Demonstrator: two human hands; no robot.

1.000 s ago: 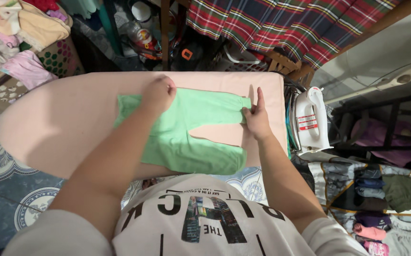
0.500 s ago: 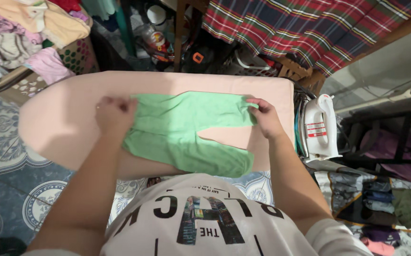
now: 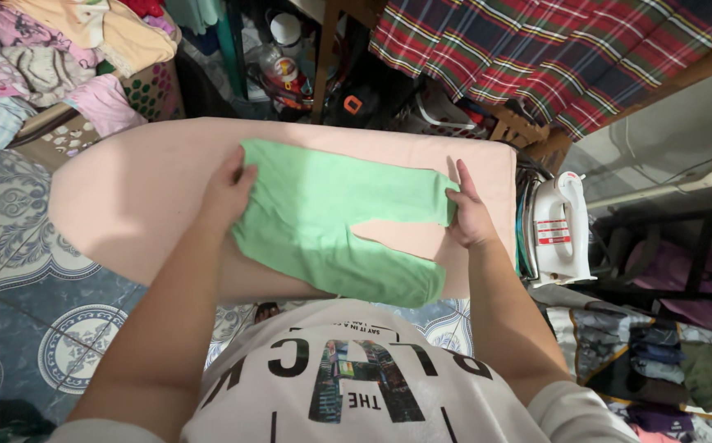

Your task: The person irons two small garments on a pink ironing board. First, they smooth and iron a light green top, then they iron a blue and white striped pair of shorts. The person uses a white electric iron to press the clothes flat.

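A small pair of light green pants (image 3: 331, 221) lies flat on a pink ironing board (image 3: 134, 197), waist to the left and two legs pointing right. My left hand (image 3: 228, 193) grips the waist edge at the left side of the pants. My right hand (image 3: 471, 215) pinches the hem of the far leg, with its fingers stretched along the board's right end. The near leg hangs slightly over the board's front edge.
A white iron (image 3: 558, 228) stands at the board's right end. A basket piled with clothes (image 3: 85, 49) sits at the back left, a plaid cloth (image 3: 553, 49) hangs at the back right. Folded clothes (image 3: 684, 369) lie at the lower right. Patterned floor tiles (image 3: 11, 271) show at the left.
My left hand slid from on top of the waist to its left edge. My right hand kept the far leg's hem, and the pants now lie stretched flatter between both hands.
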